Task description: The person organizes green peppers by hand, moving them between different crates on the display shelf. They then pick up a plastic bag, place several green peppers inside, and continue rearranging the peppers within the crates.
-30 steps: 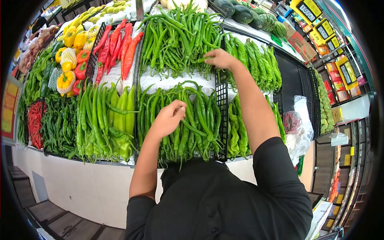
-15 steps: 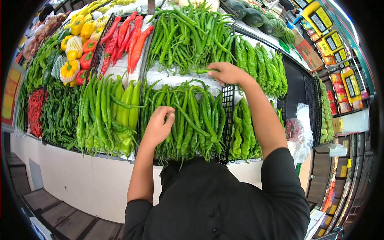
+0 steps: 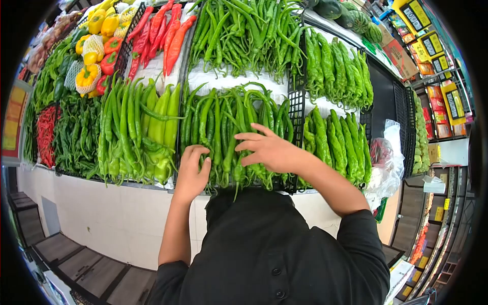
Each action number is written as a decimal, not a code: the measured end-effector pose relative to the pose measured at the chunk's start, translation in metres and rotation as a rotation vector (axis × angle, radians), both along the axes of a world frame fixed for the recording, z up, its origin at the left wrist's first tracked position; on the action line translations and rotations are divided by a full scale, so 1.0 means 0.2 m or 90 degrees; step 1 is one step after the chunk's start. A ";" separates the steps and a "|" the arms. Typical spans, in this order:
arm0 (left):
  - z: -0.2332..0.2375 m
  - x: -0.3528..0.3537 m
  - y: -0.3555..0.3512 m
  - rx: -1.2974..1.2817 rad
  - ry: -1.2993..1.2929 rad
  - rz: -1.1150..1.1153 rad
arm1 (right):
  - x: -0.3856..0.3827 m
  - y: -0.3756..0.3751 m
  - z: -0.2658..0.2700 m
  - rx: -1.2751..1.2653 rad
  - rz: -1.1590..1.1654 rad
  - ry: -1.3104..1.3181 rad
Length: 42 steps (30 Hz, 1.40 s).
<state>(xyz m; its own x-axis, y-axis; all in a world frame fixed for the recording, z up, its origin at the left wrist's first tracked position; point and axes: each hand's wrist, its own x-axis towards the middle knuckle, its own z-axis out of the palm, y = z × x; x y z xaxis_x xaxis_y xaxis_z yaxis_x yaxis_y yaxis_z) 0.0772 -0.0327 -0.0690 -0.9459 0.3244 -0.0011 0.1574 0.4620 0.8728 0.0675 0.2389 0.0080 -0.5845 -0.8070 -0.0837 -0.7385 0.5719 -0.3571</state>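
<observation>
My right hand [image 3: 269, 151] is over the front pile of long green chili peppers [image 3: 217, 122], its fingers spread and nothing visible between them. At the left side of the same pile is my left hand [image 3: 192, 172], thumb apart from its bent fingers, with nothing seen in its grasp. Its fingertips are at the peppers, though contact is hard to make out. The peppers lie side by side, roughly lengthwise, with a few crossing on top. Behind them a strip of white paper [image 3: 277, 87] separates this pile from a back pile of green chilies [image 3: 249, 38].
Wrinkled green peppers [image 3: 338, 147] lie to the right, past a black crate wall [image 3: 296, 109]. On the left are paler long peppers [image 3: 165, 109], red peppers [image 3: 175, 40] and yellow bell peppers [image 3: 88, 76]. A plastic bag [image 3: 389, 168] sits at the right edge.
My right hand has come from the paper strip, where it held a green chili, down to the front pile, and its fingers have spread. My left hand's thumb has moved away from its fingers.
</observation>
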 end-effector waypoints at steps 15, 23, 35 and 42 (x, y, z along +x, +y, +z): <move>-0.22 -0.05 0.12 -0.253 0.150 0.155 | 0.29 0.27 -0.63 -0.387 -0.863 -0.134; -0.23 -0.20 0.19 -0.260 0.025 0.235 | 0.16 0.25 -0.67 -0.398 -0.950 -0.162; -0.08 -0.30 0.27 -0.160 -0.042 0.164 | 0.14 0.14 -0.50 -0.555 -0.926 -0.272; -0.16 -0.44 0.15 -0.118 -0.169 0.060 | 0.14 0.17 -0.46 -0.520 -0.950 -0.419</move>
